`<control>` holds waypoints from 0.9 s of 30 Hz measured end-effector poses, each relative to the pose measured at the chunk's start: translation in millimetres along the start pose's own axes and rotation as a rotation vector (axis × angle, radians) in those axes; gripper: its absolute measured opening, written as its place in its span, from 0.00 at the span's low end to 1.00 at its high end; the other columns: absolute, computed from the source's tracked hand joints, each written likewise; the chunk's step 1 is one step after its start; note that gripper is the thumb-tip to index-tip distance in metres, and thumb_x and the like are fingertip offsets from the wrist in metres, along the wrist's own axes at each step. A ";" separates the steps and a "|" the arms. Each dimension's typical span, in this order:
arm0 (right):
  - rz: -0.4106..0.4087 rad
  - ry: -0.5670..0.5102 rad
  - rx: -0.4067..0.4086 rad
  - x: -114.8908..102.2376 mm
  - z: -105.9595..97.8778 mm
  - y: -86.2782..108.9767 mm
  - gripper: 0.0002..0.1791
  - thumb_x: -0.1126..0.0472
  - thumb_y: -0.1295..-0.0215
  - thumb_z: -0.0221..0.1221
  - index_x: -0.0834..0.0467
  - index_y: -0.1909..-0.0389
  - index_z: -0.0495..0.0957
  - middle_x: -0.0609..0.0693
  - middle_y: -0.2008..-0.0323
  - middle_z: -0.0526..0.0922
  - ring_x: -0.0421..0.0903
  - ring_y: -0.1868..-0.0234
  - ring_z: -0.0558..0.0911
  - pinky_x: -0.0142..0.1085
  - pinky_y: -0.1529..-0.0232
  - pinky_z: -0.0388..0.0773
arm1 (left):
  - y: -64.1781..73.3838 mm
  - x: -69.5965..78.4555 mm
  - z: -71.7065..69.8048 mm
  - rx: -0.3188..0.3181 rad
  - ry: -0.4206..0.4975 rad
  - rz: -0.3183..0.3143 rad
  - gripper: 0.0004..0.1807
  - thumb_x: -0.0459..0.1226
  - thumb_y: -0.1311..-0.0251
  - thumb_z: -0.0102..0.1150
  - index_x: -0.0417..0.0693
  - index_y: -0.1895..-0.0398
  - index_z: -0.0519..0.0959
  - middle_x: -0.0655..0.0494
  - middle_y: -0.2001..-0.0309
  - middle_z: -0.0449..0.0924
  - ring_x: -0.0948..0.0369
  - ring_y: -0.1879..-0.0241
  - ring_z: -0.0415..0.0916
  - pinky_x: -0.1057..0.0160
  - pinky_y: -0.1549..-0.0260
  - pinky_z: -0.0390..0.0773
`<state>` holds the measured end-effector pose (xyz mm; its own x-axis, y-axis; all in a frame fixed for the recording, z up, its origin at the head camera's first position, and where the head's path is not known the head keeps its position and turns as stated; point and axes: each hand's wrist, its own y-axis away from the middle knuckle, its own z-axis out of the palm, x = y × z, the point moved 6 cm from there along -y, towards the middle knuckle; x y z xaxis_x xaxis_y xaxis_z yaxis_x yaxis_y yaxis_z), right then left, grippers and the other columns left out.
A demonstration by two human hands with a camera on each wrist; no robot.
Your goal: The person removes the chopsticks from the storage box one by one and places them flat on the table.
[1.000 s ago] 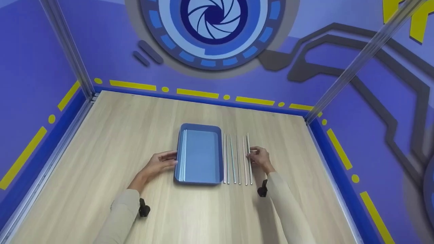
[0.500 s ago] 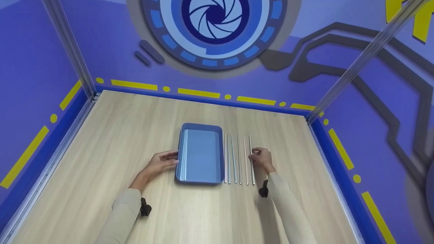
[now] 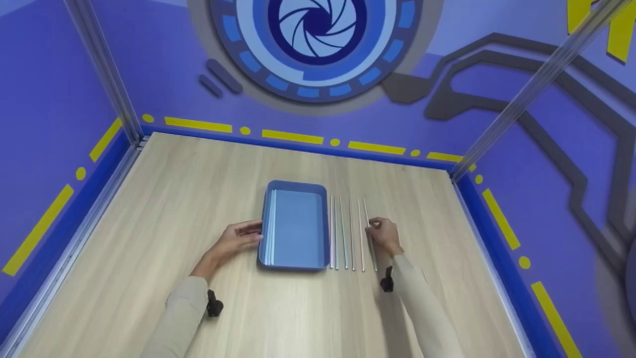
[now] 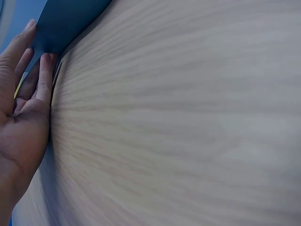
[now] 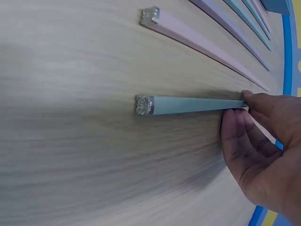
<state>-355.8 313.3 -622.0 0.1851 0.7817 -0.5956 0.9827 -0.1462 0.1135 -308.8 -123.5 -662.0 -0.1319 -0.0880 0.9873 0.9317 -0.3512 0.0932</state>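
A blue rectangular tray [image 3: 296, 187] lies on the table, with several thin pale sticks [image 3: 271, 228] along its inner left side. My left hand [image 3: 229, 244] rests against the tray's left wall, its fingers nearly straight. To the tray's right, several pastel chopsticks lie side by side, among them a pink chopstick [image 5: 197, 41] with a silvery end. My right hand [image 3: 385, 235] pinches a pale green chopstick [image 5: 193, 104] between thumb and fingers at the right end of that row. In the head view this chopstick slants, its near end farther right.
The wooden tabletop [image 3: 198, 179] surrounds the tray. Blue-purple panels [image 3: 164, 84] with yellow dashes stand behind it and at both sides. Metal posts [image 3: 107, 74] rise at the corners. A small black wrist device [image 3: 214, 304] sits by each sleeve.
In my right hand, the pale green chopstick has turned, its near end swinging right, away from the pink one. My left hand stays at the tray, which has not visibly moved.
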 end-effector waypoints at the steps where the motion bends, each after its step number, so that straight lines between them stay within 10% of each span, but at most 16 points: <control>1: 0.001 -0.002 -0.003 0.4 0.2 -0.8 0.19 0.62 0.33 0.64 0.65 0.44 0.82 0.61 0.61 0.88 0.45 0.68 0.84 0.28 0.72 0.79 | -0.3 0.1 -0.2 0.001 -0.011 0.004 0.33 0.32 0.35 0.66 0.33 0.28 0.68 0.30 0.31 0.71 0.48 0.34 0.75 0.68 0.41 0.82; 18: -0.003 -0.036 0.032 -6.7 -10.4 -1.3 0.18 0.61 0.26 0.58 0.67 0.41 0.78 0.62 0.59 0.87 0.46 0.67 0.85 0.31 0.72 0.82 | 0.0 -1.3 4.0 -0.013 0.044 -0.006 0.35 0.30 0.35 0.66 0.29 0.28 0.65 0.27 0.33 0.70 0.53 0.38 0.78 0.66 0.42 0.83; 27: -0.274 -0.143 0.103 -65.0 -19.0 -8.4 0.14 0.66 0.30 0.62 0.71 0.49 0.82 0.63 0.68 0.87 0.57 0.70 0.87 0.25 0.77 0.76 | -8.5 13.8 1.6 0.078 -0.045 -0.023 0.34 0.28 0.36 0.66 0.26 0.29 0.65 0.25 0.33 0.70 0.56 0.44 0.81 0.70 0.48 0.85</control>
<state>-376.2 275.3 -569.2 -0.0955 0.7084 -0.6993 0.9897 -0.0080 -0.1432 -318.0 -120.2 -649.0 -0.1395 -0.0383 0.9895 0.9525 -0.2784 0.1235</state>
